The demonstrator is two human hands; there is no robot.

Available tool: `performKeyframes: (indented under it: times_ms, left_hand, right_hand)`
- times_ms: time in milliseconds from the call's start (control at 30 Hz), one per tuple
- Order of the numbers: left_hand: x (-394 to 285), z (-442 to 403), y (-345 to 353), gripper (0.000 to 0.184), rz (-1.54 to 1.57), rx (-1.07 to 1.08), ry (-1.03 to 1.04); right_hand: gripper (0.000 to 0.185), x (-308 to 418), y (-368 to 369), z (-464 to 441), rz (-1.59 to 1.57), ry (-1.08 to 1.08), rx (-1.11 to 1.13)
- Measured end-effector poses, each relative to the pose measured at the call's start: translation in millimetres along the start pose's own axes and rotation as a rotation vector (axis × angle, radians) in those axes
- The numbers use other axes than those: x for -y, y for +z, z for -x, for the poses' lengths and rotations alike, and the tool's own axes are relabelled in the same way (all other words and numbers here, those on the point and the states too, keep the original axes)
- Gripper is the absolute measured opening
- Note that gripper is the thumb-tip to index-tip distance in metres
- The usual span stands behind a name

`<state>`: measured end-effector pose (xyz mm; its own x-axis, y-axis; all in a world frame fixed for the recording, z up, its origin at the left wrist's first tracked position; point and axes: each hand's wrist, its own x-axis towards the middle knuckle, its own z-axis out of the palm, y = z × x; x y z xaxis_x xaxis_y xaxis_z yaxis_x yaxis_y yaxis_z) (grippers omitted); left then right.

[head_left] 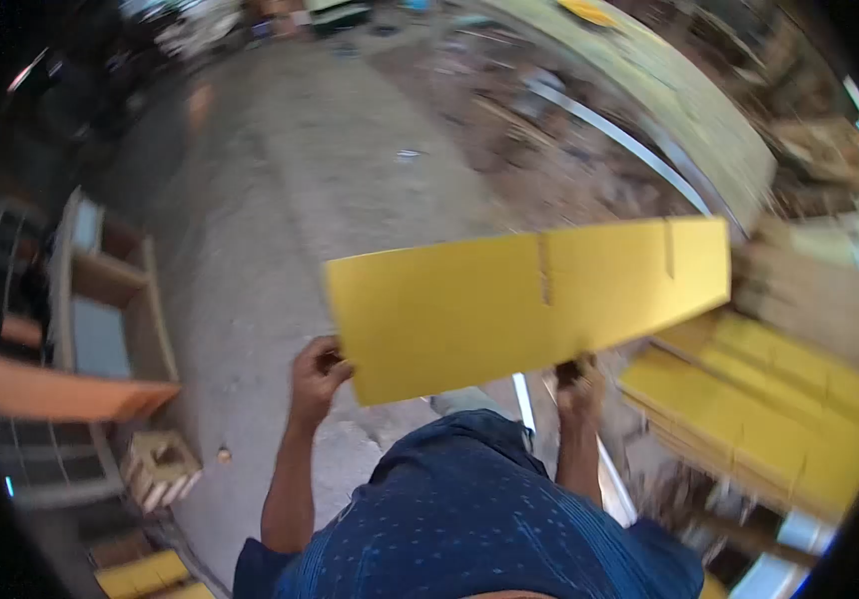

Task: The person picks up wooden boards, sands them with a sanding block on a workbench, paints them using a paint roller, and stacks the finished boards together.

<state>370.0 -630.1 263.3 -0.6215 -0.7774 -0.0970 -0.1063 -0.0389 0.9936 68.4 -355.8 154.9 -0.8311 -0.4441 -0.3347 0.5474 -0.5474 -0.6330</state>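
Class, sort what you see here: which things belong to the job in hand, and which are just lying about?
In the job:
yellow board, held by left hand and right hand
matching yellow boards at right, probably

Apparently just lying about:
orange panel
open wooden case
wooden block with a hole

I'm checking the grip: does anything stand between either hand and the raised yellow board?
Nothing visible does: the left hand meets the yellow board at its left edge, the right hand at its lower edge.
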Motion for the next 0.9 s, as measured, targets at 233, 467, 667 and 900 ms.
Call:
performKeyframes:
  times_ms: [233, 467, 667, 900]
  left_hand:
    - [-27.2, -168.6, -45.3, 0.026, 0.173, -0.04, -0.03]
    - [-31.3, -366.8, -85.2, 0.021, 0.062, -0.063, 0.061]
    - [-74.7, -636.0, -92.1, 0.022, 0.049, 0.093, 0.046]
    - [-148.4, -801.8, -42.2, 0.023, 0.014, 0.312, 0.117]
  right_hand:
    - [0.017, -37.7, 148.7, -145.2, 0.058, 0.126, -0.114]
    - [0.006, -109.8, 215.4, -317.3, 0.074, 0.067, 0.019]
    - [0.013, -131.0, 356.1, -488.6, -0.023, -0.031, -0.122]
    - [0.021, -84.5, 432.5, -585.2, -0.13, -0.187, -0.261]
